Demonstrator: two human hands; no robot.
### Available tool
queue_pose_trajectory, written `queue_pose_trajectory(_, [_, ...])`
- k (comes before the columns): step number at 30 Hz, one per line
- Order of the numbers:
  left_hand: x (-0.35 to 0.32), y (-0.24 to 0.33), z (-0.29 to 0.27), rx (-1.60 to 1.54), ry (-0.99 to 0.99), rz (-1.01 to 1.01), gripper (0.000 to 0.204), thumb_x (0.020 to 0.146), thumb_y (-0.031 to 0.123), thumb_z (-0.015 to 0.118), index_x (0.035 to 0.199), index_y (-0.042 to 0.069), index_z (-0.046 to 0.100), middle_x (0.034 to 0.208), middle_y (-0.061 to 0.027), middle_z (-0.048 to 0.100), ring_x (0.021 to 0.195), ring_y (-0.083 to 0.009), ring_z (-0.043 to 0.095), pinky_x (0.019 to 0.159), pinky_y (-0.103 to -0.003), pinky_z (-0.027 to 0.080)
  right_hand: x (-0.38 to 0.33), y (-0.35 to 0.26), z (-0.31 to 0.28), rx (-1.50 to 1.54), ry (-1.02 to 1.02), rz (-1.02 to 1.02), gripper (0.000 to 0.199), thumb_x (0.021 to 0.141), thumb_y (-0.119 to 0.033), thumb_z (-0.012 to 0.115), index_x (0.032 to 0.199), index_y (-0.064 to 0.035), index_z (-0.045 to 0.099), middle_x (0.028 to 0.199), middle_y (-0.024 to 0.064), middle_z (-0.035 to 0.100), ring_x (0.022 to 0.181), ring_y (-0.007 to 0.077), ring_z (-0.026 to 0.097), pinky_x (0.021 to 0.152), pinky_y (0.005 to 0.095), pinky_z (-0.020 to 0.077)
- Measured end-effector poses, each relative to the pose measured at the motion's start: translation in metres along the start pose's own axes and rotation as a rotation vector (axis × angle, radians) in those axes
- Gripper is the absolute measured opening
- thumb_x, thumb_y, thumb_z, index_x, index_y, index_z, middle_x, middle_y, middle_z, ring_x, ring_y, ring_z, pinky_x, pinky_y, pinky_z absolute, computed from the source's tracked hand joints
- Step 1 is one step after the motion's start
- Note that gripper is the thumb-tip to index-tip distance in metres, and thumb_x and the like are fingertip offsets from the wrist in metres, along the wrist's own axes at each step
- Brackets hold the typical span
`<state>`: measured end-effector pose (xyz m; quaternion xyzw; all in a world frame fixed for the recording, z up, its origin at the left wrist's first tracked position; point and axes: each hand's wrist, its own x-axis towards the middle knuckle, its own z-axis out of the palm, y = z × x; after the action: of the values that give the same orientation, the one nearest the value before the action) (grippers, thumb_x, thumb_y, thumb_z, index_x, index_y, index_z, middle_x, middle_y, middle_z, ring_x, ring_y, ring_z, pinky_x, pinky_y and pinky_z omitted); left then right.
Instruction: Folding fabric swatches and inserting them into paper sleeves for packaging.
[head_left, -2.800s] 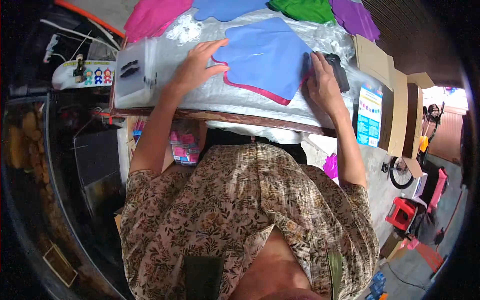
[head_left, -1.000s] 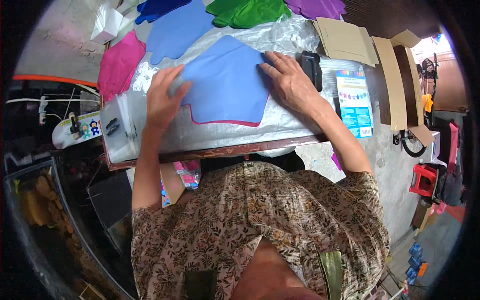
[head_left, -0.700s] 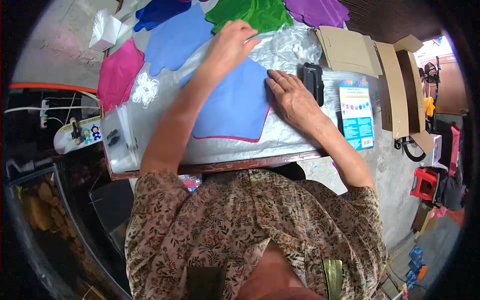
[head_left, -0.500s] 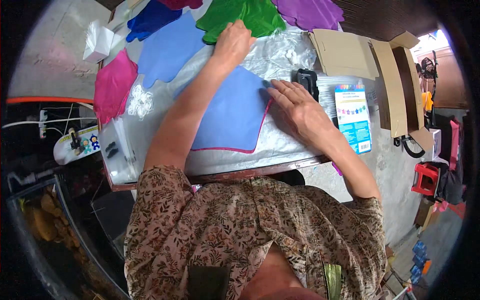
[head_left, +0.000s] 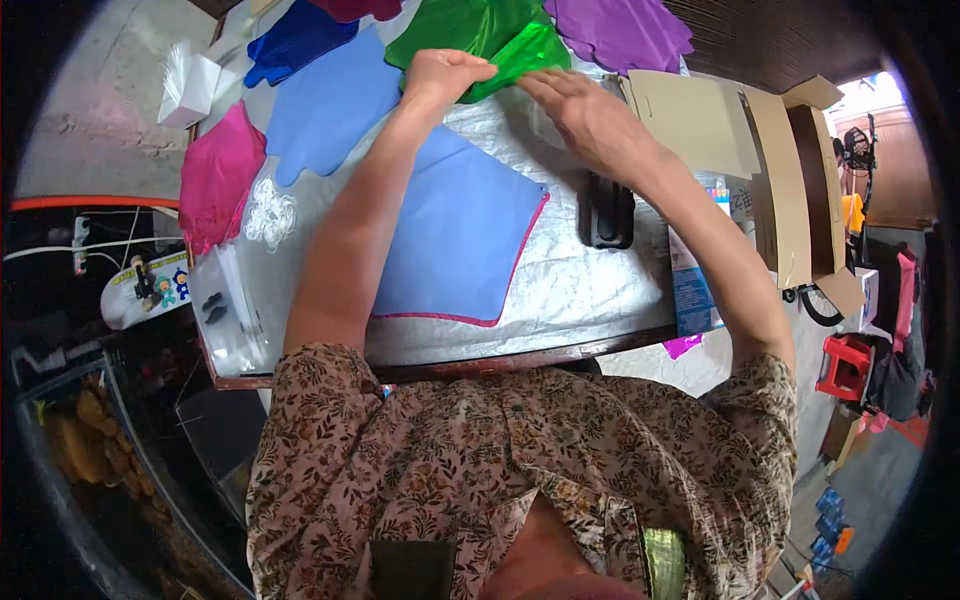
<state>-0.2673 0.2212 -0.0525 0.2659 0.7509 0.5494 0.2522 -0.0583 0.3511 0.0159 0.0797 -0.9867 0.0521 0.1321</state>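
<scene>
- Head view: the right hand [head_left: 588, 108], which was resting by the right edge of the blue cloth [head_left: 455, 225] half a second ago, has left it and now reaches beyond that cloth's far side.
- The left hand [head_left: 448, 78] was already out there; its thumb and fingers now look pinched together on the near edge of the green cloth [head_left: 455, 30], which lies beyond the blue cloth.
- A brighter, shinier green fold now shows between the hands, so the edge seems to be lifted or turned.
- The right hand's fingers are extended and close together, tips at that fold; whether they grip it I cannot tell.
- The blue cloth lies spread with neither hand on it, pink edging along its near and right sides; the left forearm covers part of its left side.
- For the work, this suggests handling has passed from the blue cloth to the green.
- Right of the blue cloth, the black tray [head_left: 608, 215] stands apart from both hands.
</scene>
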Motion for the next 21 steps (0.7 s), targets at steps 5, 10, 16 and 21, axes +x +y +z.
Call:
queue_pose_trajectory(5, [0.0,0.006,-0.003,-0.085,-0.068,-0.067,0.026,0.08,0.018,0.084,0.098,0.001,0.077,0.084,-0.0014,0.071,0.076,-0.0086,0.06,0.07,-0.024,0.047,0.047,0.03,0.045,-0.141,-0.152,0.036,0.045,0.094,-0.009,0.055,0.138,-0.0009,0.053,0.133,0.021,0.06,0.126,0.0356,0.056,0.11,0.0419,0.0426])
queue_pose_trajectory(10, [0.006,0.021,-0.017,0.073,0.105,0.105,0.023,0.085,0.017,0.08,0.102,0.002,0.075,0.085,-0.0009,0.069,0.077,-0.0083,0.059,0.069,-0.025,0.047,0.066,0.035,0.07,-0.04,-0.131,0.122,0.039,0.096,-0.027,0.058,0.125,-0.001,0.06,0.134,0.0227,0.059,0.127,0.0364,0.056,0.108,0.0442,0.0432])
queue_pose_trajectory(16, [0.016,0.105,-0.11,0.217,0.469,0.367,0.037,0.088,0.013,0.075,0.124,0.007,0.067,0.104,-0.0097,0.072,0.091,-0.0165,0.065,0.084,-0.029,0.053,0.057,0.029,0.068,-0.007,-0.018,0.148,0.049,0.094,-0.034,0.064,0.126,0.0017,0.063,0.132,0.0261,0.06,0.124,0.0377,0.058,0.104,0.0426,0.0476])
queue_pose_trajectory(21, [-0.06,0.181,-0.169,-0.163,0.578,0.557,0.033,0.089,0.012,0.074,0.12,0.004,0.068,0.096,-0.0031,0.072,0.084,-0.0156,0.065,0.074,-0.031,0.053,0.065,0.029,0.064,0.029,-0.1,0.195,0.051,0.093,-0.036,0.065,0.126,0.0022,0.063,0.132,0.0268,0.06,0.122,0.0394,0.059,0.101,0.0427,0.0495])
